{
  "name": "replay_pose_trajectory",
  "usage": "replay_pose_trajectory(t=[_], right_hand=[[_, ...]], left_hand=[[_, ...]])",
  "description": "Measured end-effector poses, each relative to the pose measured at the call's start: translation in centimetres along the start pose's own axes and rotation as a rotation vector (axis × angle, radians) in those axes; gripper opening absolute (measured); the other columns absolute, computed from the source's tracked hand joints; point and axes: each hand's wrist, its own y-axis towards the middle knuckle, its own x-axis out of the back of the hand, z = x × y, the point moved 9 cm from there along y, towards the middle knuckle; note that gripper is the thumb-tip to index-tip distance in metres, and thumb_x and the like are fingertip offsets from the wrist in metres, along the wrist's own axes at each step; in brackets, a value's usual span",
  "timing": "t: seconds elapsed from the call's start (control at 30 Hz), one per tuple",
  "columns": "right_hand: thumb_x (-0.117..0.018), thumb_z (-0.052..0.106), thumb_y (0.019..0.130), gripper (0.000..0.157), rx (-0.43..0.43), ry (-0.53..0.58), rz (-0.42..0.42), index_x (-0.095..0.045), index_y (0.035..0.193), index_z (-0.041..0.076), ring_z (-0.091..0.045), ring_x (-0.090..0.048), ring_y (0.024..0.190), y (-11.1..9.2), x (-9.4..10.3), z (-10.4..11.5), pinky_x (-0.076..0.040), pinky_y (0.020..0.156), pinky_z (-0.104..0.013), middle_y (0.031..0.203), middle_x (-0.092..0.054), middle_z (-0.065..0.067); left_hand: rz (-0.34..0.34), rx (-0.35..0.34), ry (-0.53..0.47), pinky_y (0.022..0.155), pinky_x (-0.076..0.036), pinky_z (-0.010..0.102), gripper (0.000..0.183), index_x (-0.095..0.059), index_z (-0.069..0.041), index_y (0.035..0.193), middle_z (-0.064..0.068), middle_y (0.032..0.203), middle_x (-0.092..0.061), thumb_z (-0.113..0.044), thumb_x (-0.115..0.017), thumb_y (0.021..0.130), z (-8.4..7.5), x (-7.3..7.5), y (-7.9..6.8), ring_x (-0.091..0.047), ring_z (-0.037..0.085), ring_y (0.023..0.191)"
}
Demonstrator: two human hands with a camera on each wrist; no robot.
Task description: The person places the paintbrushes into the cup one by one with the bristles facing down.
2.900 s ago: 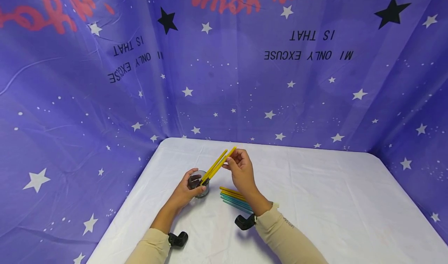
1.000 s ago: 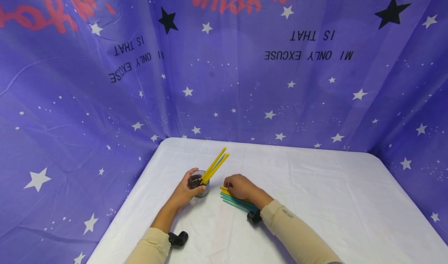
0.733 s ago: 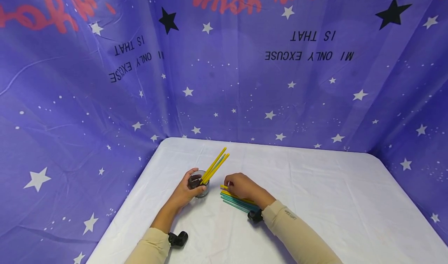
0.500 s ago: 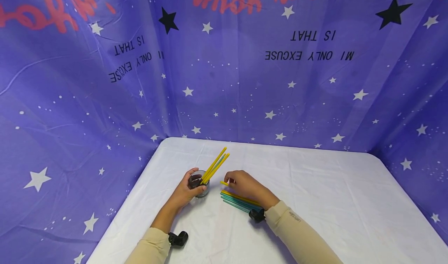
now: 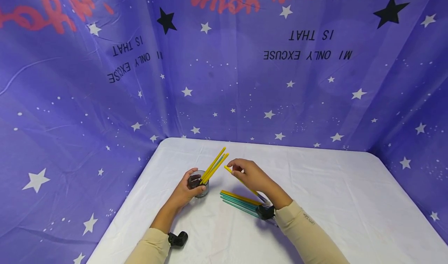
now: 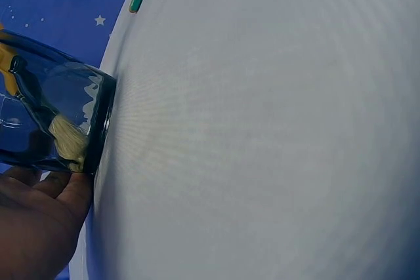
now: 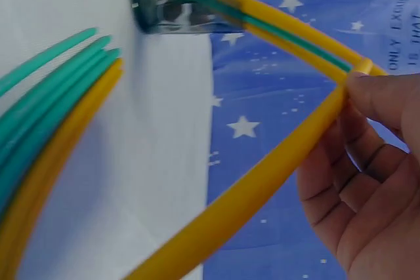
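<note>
My left hand (image 5: 185, 193) holds a clear glass (image 6: 102, 119) tilted above the white table. Inside stand yellow paintbrushes (image 5: 212, 165) and a teal one, handles up and leaning right; pale bristles (image 6: 69, 139) show near the glass bottom. To the right, my right hand (image 5: 252, 176) pinches another yellow paintbrush (image 7: 249, 198) near its handle end, thumb against fingers. That brush slants down toward the wrist, its bristle end partly behind the wrist camera. Below it lie a yellow paintbrush (image 5: 238, 197) and several teal paintbrushes (image 5: 235, 205) side by side, handle ends toward the glass.
A white cloth covers the table (image 5: 332, 201). A purple curtain (image 5: 224, 81) with stars and lettering rises behind and along both sides. Black cameras sit on the left wrist (image 5: 178, 239) and right wrist (image 5: 265, 212).
My right hand let go of a brush in the glass, reached to the row, pinched a yellow paintbrush and lifted it up and away. My left hand and glass have stayed put.
</note>
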Motion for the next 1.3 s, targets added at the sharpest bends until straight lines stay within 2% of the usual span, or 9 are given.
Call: replay_pose_trajectory(t=[0.2,0.47,0.7,0.83,1.13,1.3], right_hand=[[-0.063,0.008,0.098,0.023,0.019,0.031,-0.097,-0.065,0.121,0.01,-0.015,-0.06,0.089,-0.3,2.2,1.3,-0.052,0.075,-0.034,0.098,-0.064,0.003],[-0.061,0.004,0.098,0.021,0.001,0.182,-0.274,-0.062,0.12,0.007,-0.018,-0.061,0.079,-0.5,4.1,2.0,-0.054,0.07,-0.032,0.092,-0.061,-0.004],[-0.059,0.006,0.1,0.018,-0.013,0.355,-0.403,-0.059,0.117,0.002,-0.025,-0.063,0.092,-0.6,5.0,2.2,-0.056,0.076,-0.031,0.1,-0.062,-0.013],[-0.059,0.001,0.098,0.018,0.027,0.447,-0.473,-0.056,0.116,-0.003,-0.027,-0.062,0.091,-0.7,5.5,2.6,-0.057,0.074,-0.031,0.101,-0.059,-0.018],[-0.056,-0.003,0.099,0.022,0.056,0.621,-0.598,-0.049,0.118,-0.008,-0.018,-0.061,0.089,-1.3,5.5,2.9,-0.057,0.076,-0.03,0.103,-0.054,-0.016],[-0.055,-0.001,0.1,0.024,0.064,0.689,-0.669,-0.046,0.121,-0.008,-0.026,-0.064,0.094,-1.7,5.5,3.1,-0.057,0.078,-0.033,0.109,-0.052,-0.017]], left_hand=[[0.008,-0.002,-0.002,0.096,-0.046,0.038,0.083,-0.03,-0.013,0.154,0.018,0.146,-0.045,-0.01,-0.078,0.086,-0.1,-0.1,-0.1,-0.049,0.033,0.128],[0.004,0.005,0.004,0.098,-0.045,0.039,0.084,-0.029,-0.013,0.154,0.019,0.147,-0.044,-0.011,-0.078,0.086,0.0,-0.1,-0.2,-0.048,0.033,0.13],[0.002,0.006,0.003,0.098,-0.045,0.04,0.083,-0.03,-0.013,0.154,0.018,0.146,-0.045,-0.011,-0.078,0.086,0.0,0.0,-0.1,-0.048,0.033,0.13],[0.008,0.006,0.004,0.099,-0.044,0.04,0.083,-0.03,-0.013,0.154,0.018,0.147,-0.045,-0.011,-0.078,0.086,0.0,-0.1,0.0,-0.048,0.033,0.13],[-0.009,0.001,0.012,0.098,-0.045,0.042,0.083,-0.031,-0.012,0.153,0.018,0.145,-0.047,-0.012,-0.079,0.085,0.0,0.0,0.0,-0.05,0.033,0.128],[-0.01,-0.004,0.005,0.099,-0.044,0.042,0.083,-0.031,-0.012,0.153,0.019,0.145,-0.047,-0.011,-0.079,0.085,-0.2,0.0,-0.1,-0.05,0.033,0.127]])
